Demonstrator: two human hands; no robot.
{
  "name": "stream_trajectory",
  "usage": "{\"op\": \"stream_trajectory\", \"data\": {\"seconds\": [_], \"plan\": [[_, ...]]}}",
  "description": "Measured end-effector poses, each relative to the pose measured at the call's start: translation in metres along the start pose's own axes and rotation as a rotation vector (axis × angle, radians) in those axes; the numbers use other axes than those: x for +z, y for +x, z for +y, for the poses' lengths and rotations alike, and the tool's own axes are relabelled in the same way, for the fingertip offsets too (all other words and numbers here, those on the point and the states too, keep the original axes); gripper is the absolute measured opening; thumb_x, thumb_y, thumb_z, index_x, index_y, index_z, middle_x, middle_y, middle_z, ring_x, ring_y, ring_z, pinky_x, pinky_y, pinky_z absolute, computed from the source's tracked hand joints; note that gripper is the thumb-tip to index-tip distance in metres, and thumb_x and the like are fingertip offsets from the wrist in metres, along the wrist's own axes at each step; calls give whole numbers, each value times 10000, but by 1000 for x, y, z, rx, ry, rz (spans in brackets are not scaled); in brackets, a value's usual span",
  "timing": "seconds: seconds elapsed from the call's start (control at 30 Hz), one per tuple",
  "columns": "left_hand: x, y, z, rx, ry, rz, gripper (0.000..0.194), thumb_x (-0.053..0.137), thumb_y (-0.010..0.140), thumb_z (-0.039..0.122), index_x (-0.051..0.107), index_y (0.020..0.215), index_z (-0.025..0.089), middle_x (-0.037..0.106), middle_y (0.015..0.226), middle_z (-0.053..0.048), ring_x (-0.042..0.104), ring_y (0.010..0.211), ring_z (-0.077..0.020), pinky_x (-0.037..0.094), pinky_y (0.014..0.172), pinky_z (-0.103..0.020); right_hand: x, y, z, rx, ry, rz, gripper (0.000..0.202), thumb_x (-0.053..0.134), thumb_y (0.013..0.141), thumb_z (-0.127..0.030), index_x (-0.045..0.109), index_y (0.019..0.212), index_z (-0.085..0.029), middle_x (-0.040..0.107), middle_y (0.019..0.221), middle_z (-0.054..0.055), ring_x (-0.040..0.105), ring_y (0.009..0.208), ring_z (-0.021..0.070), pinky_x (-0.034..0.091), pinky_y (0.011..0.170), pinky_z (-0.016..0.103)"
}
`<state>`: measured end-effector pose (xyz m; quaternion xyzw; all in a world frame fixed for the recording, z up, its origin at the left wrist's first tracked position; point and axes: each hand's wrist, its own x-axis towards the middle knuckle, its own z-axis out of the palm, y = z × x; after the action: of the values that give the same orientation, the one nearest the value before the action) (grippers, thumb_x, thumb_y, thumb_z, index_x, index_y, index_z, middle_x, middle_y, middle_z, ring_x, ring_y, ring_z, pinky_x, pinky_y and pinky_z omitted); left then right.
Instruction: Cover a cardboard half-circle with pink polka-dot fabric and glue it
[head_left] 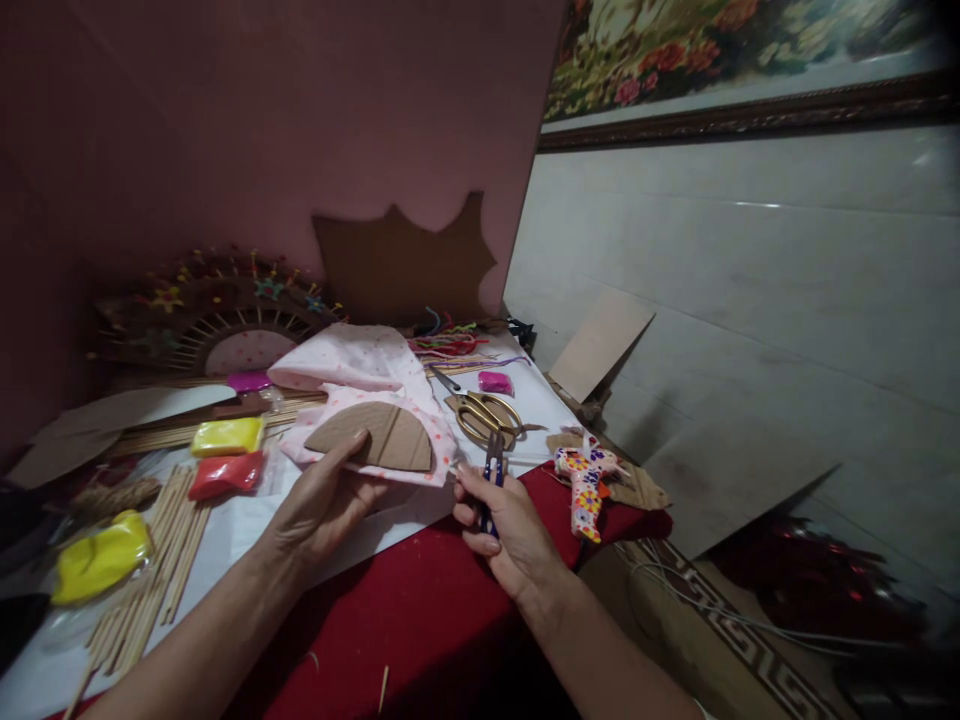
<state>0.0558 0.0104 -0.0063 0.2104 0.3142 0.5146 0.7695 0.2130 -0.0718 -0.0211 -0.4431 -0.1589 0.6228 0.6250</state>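
My left hand (330,500) is closed on a half-round piece of corrugated cardboard (390,437), thumb on top and fingers underneath. Beneath the cardboard lies pink fabric with small dots (337,362), spreading out behind it over the table. In my right hand (499,520) is a slim plier-like tool with dark blue handles (493,470), its dark tips pointing away from me. The right thumb and forefinger are at the fabric's right corner; whether they pinch it is hard to make out. Gold-handled scissors (480,412) lie just beyond the tool.
Wooden sticks (161,560), yellow clay packs (227,437) and a red pack (225,476) lie on the left. A flower-patterned figure (585,485) sits at the table's right corner. A decorated cardboard arch (217,300) and a jagged cardboard sheet (405,262) stand behind.
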Motion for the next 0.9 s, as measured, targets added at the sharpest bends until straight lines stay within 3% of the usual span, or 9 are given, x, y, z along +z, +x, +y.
{"op": "stream_trajectory", "data": {"seconds": [0.13, 0.2, 0.33, 0.5, 0.9], "plan": [[-2, 2, 1, 25, -6, 5, 323, 475, 833, 7, 599, 1107, 126, 702, 980, -133, 691, 841, -247, 597, 710, -447, -5, -23, 5, 85, 36, 17, 449, 591, 759, -596, 522, 887, -171, 514, 646, -29, 374, 410, 26, 149, 325, 122], [-2, 3, 0, 35, 4, 7, 327, 477, 833, 12, 599, 1109, 139, 697, 998, -131, 685, 863, -253, 588, 730, -468, -3, -38, 10, 199, 76, -25, 473, 496, 797, -641, 521, 878, -176, 490, 622, -34, 350, 401, 27, 146, 335, 130], [0, 2, 0, 43, 17, 13, 324, 477, 835, 19, 605, 1101, 152, 690, 1010, -121, 679, 884, -262, 571, 758, -508, 3, -50, 17, 368, 79, -115, 441, 451, 842, -612, 502, 838, -175, 454, 591, -41, 319, 397, 23, 127, 350, 136], [2, -2, 1, 35, 22, 29, 328, 468, 842, 24, 599, 1116, 149, 688, 1008, -125, 680, 868, -251, 563, 771, -509, 9, -38, 17, 360, 66, -99, 473, 325, 890, -615, 485, 854, -172, 449, 609, -34, 330, 402, 25, 133, 357, 140], [1, -1, 3, 27, -9, 16, 327, 472, 839, 6, 591, 1124, 113, 699, 971, -129, 689, 843, -241, 602, 688, -434, 12, -33, 14, 426, 137, -161, 483, 307, 899, -605, 491, 857, -160, 443, 598, -35, 326, 382, 21, 123, 345, 134]]}}
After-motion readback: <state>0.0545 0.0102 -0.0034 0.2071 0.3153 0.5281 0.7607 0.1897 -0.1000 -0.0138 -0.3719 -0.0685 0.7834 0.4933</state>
